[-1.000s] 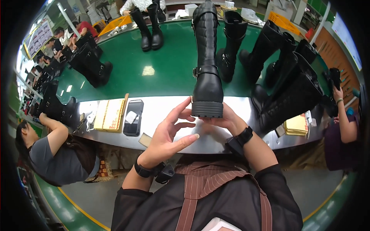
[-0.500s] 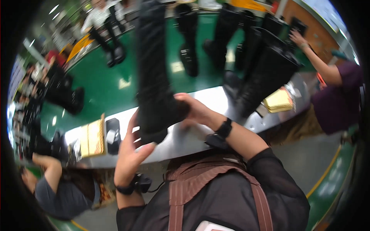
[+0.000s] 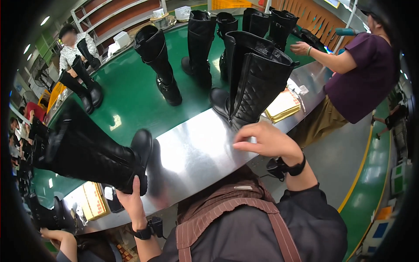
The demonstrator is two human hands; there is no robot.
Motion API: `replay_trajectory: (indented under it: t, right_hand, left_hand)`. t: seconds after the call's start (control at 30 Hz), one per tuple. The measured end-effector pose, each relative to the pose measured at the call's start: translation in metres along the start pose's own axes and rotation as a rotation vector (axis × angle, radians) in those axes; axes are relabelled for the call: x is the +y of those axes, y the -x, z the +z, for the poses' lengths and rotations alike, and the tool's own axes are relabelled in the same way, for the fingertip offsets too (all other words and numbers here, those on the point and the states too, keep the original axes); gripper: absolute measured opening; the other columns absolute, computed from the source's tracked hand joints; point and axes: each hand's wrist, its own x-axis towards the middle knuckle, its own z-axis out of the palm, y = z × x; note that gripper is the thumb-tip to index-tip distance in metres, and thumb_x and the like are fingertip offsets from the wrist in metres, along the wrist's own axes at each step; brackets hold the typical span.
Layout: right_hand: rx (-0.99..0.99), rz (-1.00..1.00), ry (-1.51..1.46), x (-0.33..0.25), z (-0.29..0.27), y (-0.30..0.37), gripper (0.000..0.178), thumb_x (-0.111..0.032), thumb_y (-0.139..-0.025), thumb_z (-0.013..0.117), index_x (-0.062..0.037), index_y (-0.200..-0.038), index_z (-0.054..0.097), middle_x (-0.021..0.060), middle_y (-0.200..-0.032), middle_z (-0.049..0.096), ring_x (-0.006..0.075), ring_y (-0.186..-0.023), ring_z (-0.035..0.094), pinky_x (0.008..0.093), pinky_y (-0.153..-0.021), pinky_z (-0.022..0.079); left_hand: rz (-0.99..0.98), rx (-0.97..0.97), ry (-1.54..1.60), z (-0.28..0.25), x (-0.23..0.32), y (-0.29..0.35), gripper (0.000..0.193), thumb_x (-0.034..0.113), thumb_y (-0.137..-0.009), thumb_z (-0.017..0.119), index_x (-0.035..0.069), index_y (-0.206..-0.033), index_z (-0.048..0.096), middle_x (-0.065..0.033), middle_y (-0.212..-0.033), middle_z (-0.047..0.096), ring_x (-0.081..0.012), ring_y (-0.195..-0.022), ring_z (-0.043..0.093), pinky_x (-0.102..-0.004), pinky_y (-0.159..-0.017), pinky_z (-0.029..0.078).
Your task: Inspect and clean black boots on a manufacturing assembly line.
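My left hand (image 3: 132, 204) grips a tall black boot (image 3: 102, 153) low at its heel. The boot tilts, its shaft pointing to the upper left and its toe to the right, over the steel table edge (image 3: 192, 148). With nothing in it, my right hand (image 3: 271, 140) hovers over the metal, fingers loosely bent and a gap between thumb and forefinger. Just beyond that hand stands a quilted black boot (image 3: 257, 87), upright with its top open and a zip along its shaft.
Several more tall black boots (image 3: 159, 65) stand on the green tabletop (image 3: 124, 105). Yellow stacks of printed sheets lie left (image 3: 91, 201) and right (image 3: 283, 105) on the steel edge. A co-worker in purple (image 3: 349, 83) reaches in from the right; another person (image 3: 78, 52) sits across the table.
The boot has swung from upright in front of me to the left, now tilted in my left hand. My right hand has let go of it and moved right.
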Motion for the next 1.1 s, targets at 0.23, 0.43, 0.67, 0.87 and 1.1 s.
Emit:
replay_trajectory:
  t: [0.23,0.43,0.67,0.87,1.1]
  right_hand:
    - [0.488,0.412,0.308,0.037,-0.009,0.029,0.068,-0.049,-0.073,0.081,0.0024,-0.113,0.063,0.0181,-0.098,0.068,0.0349,-0.094,0.065,0.0398,-0.084,0.05]
    - [0.73,0.059,-0.441,0.099,0.039,-0.031,0.05,-0.036,-0.094,0.07,0.001,-0.125,0.059,0.0088,-0.114,0.067,0.0209,-0.106,0.061,0.0341,-0.095,0.046]
    - [0.947,0.011,-0.564,0.077,0.061,-0.05,0.047,-0.038,-0.104,0.054,0.0056,-0.121,0.06,0.007,-0.115,0.064,0.0161,-0.106,0.056,0.0292,-0.097,0.042]
    - [0.619,0.053,-0.628,0.064,0.091,-0.065,0.047,-0.044,-0.103,0.053,0.0017,-0.093,0.063,-0.003,-0.079,0.056,0.0089,-0.076,0.047,0.0265,-0.07,0.042]
    - [0.491,-0.093,-0.693,0.06,0.093,-0.065,0.044,-0.04,-0.103,0.056,0.0031,-0.104,0.064,0.0,-0.091,0.063,0.0092,-0.087,0.053,0.0274,-0.078,0.045]
  left_hand:
    - [-0.081,-0.063,-0.287,-0.014,-0.029,0.008,0.054,0.013,-0.086,0.079,-0.009,-0.129,0.055,-0.0113,-0.122,0.065,-0.0185,-0.107,0.062,-0.0316,-0.098,0.047]
    - [-0.144,-0.229,-1.179,-0.03,0.042,0.022,0.054,0.049,-0.089,0.069,-0.005,-0.086,0.07,-0.0194,-0.074,0.068,-0.0382,-0.072,0.067,-0.0417,-0.07,0.05]
    - [-0.099,-0.64,-0.295,0.016,0.083,0.011,0.032,0.026,-0.095,0.067,-0.005,-0.087,0.072,-0.006,-0.073,0.069,-0.0086,-0.069,0.062,-0.0255,-0.06,0.046]
    - [-0.564,-0.971,0.054,0.137,0.032,-0.007,0.066,0.023,-0.093,0.069,-0.009,-0.143,0.04,-0.0124,-0.104,0.068,-0.0156,-0.081,0.068,-0.0264,-0.071,0.055]
    - [-0.678,-0.935,0.159,0.172,-0.002,-0.005,0.029,0.024,-0.096,0.067,0.0,-0.108,0.059,-0.0086,-0.093,0.068,-0.0119,-0.073,0.066,-0.0237,-0.063,0.053]
